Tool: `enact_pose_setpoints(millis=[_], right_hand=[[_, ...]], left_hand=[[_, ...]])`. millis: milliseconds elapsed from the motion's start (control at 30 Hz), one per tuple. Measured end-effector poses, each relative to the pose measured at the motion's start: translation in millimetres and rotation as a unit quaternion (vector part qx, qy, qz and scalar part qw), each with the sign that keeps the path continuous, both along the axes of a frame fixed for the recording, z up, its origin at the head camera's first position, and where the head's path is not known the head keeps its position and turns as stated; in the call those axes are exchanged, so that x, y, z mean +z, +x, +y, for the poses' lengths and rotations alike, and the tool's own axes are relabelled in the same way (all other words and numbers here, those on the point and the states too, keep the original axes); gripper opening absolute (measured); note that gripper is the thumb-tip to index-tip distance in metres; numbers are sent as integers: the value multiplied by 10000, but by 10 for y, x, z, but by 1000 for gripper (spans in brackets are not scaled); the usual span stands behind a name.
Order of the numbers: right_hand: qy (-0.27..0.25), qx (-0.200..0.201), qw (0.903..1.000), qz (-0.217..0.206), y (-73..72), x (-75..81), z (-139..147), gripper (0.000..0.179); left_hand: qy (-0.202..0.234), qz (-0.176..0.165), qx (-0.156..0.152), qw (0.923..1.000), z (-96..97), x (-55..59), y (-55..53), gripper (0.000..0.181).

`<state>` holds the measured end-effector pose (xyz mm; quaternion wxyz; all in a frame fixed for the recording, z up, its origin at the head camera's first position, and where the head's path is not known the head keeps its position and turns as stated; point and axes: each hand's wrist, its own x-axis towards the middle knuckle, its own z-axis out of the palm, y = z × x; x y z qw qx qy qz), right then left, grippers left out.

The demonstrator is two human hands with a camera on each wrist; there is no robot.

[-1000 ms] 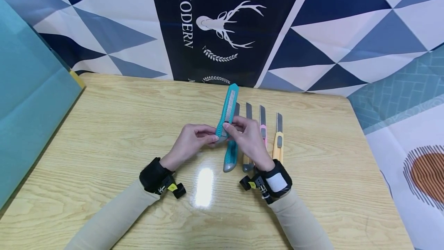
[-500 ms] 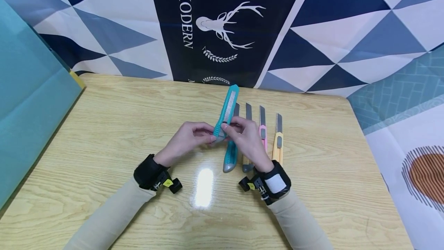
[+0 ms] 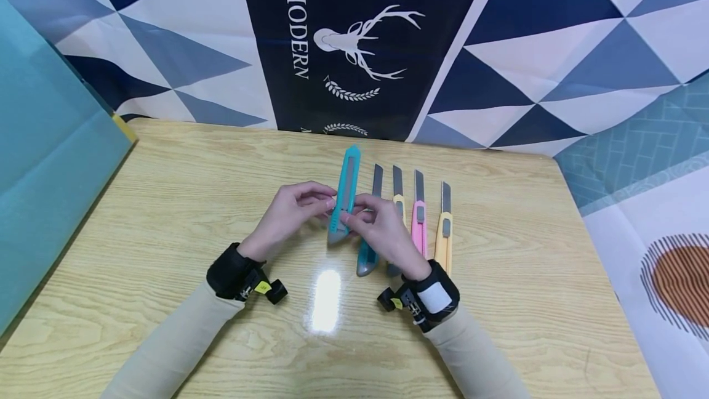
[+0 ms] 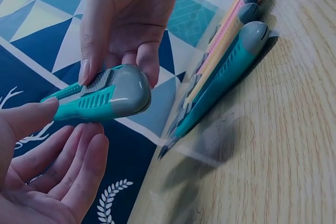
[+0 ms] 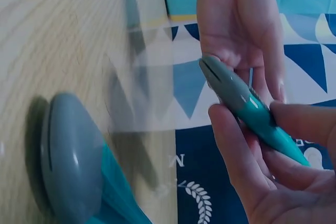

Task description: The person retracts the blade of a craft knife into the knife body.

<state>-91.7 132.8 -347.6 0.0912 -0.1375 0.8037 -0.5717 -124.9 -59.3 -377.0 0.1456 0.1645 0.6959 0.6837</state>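
A teal utility knife (image 3: pixel 346 186) with a grey end is held up between both hands, no blade showing past its teal tip. My right hand (image 3: pixel 382 229) grips it near the grey end, thumb at the grey slider (image 4: pixel 100 81). From the other side my left hand (image 3: pixel 290 217) pinches it, its thumb against the teal body in the left wrist view. Just right of it a second teal utility knife (image 3: pixel 368 257) lies on the table, partly under my right hand. Its blade (image 3: pixel 378 180) is out.
Further right lie a yellow utility knife (image 3: pixel 399 202), a pink one (image 3: pixel 419 226) and another yellow one (image 3: pixel 444 236), blades out and pointing to the back. The wooden table (image 3: pixel 221 159) ends at a patterned cloth (image 3: pixel 210 29). A light-blue panel (image 3: pixel 55 159) stands at the left.
The held utility knife has moved left and a little nearer, away from over the second teal one. My left hand has shifted from its grey end further up its side.
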Motion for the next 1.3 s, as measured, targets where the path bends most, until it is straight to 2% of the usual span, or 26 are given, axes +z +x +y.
enact_pose_setpoints(millis=[100,167,367,567,700,900,1067,1300], right_hand=[[-11,261,9997,-19,11,-55,-29,19],[-24,387,9992,-48,0,-158,-41,20],[243,436,9987,55,-34,-438,-59,22],[634,382,9967,323,-37,-462,-45,21],[625,525,9962,305,-42,-464,-37,22],[640,633,9957,200,-41,-473,-38,22],[584,656,9961,115,-43,-482,-35,21],[596,666,9960,78,-56,-453,1,22]], left_hand=[[-9,-13,78,10000,-2,-95,-36,29],[-46,19,159,9999,-6,-152,-59,30],[-275,139,260,9992,-36,-199,-104,27],[-810,429,456,9947,-135,-229,-190,22],[-1203,546,659,9890,-245,-259,-258,21],[-1511,651,914,9821,-443,-292,-363,22],[-1892,474,1005,9756,-584,-316,-439,23],[-2265,-101,781,9708,-686,-349,-484,22]])
